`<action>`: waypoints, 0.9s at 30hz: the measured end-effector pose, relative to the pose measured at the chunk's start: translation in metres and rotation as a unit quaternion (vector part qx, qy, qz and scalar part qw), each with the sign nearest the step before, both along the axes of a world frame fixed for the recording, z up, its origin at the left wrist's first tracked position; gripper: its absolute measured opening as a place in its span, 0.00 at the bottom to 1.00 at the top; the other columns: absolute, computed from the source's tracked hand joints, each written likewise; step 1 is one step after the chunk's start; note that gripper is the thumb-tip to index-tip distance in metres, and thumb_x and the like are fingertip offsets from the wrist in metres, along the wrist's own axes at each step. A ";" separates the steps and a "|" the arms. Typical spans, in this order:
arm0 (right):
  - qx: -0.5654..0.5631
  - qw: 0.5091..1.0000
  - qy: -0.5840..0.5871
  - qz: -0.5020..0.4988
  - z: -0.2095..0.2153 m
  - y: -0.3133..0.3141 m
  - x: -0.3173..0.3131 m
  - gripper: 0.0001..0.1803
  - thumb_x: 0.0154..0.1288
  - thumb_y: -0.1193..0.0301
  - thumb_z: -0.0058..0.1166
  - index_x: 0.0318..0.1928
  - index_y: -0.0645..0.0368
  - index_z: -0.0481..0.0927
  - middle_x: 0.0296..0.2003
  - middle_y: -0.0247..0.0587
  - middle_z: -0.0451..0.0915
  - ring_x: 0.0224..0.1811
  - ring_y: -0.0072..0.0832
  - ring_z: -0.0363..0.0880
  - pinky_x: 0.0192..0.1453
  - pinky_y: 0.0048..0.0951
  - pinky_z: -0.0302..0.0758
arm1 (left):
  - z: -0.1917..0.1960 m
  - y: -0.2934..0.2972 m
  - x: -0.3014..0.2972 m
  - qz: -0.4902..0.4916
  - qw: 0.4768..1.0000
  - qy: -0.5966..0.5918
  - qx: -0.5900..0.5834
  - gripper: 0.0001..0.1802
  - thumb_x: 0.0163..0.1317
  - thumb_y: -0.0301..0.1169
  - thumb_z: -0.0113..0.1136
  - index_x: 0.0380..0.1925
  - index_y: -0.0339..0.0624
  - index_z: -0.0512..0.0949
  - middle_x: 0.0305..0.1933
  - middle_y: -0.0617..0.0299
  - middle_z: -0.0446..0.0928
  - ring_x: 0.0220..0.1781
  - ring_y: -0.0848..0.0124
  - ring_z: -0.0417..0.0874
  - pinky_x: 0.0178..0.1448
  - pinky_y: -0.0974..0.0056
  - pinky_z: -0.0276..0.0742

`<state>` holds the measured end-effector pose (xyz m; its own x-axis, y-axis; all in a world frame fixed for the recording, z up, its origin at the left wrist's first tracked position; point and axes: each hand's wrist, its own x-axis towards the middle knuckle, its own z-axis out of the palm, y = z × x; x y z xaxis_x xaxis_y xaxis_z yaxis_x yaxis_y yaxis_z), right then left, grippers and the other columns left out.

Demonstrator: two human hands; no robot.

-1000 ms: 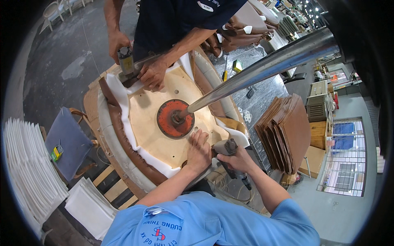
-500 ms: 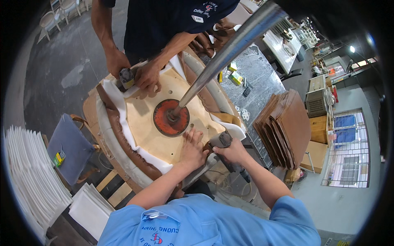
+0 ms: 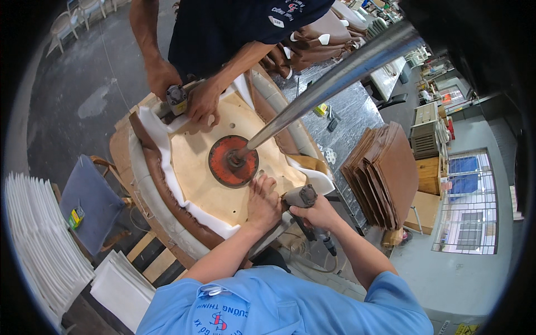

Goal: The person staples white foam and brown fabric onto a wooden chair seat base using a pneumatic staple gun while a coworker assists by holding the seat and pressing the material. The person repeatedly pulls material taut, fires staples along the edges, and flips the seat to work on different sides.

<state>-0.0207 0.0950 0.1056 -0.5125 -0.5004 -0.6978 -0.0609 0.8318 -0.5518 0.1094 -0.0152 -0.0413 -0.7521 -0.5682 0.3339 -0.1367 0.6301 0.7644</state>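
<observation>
My right hand [image 3: 317, 213] is wrapped round a grey staple gun [image 3: 300, 196] with a hose at its lower end. The gun's nose is at the near right edge of a pale wooden seat board [image 3: 195, 167], close to my left hand [image 3: 264, 205]. My left hand lies on that edge, fingers stretched over the wood; its thumb is partly hidden. Brown leather [image 3: 167, 192] and white padding [image 3: 162, 151] ring the board. A round red press plate [image 3: 226, 170] on a metal rod [image 3: 329, 84] bears down on its middle.
Across the board, a co-worker's hand [image 3: 163, 78] grips another staple gun [image 3: 177, 99]; their other hand [image 3: 204, 106] presses the edge. Brown sheets [image 3: 385, 176] are stacked on the right by a metal-topped table [image 3: 352, 103]. White sheets [image 3: 47, 240] and a blue-grey cushion [image 3: 92, 201] are on the left.
My right hand has turned the staple gun slightly, its nose still beside my left hand, and its hose shows more. The view has shifted a little. My left hand stays at the board's edge.
</observation>
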 end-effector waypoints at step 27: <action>0.006 1.000 -0.008 -0.008 0.009 -0.011 0.022 0.11 0.75 0.71 0.72 0.50 0.63 0.85 0.28 0.32 0.82 0.21 0.21 0.77 0.24 0.31 0.72 | 0.008 -0.009 0.018 -0.035 0.998 -0.042 0.033 0.08 0.60 0.30 0.70 0.34 0.36 0.84 0.67 0.49 0.72 0.83 0.43 0.64 0.89 0.33 0.53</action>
<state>0.0018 0.0836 0.1146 -0.5082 -0.4848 -0.7118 -0.0391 0.8387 -0.5433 0.1270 -0.0237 -0.0331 -0.8145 -0.5322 0.2308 -0.1601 0.5886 0.7924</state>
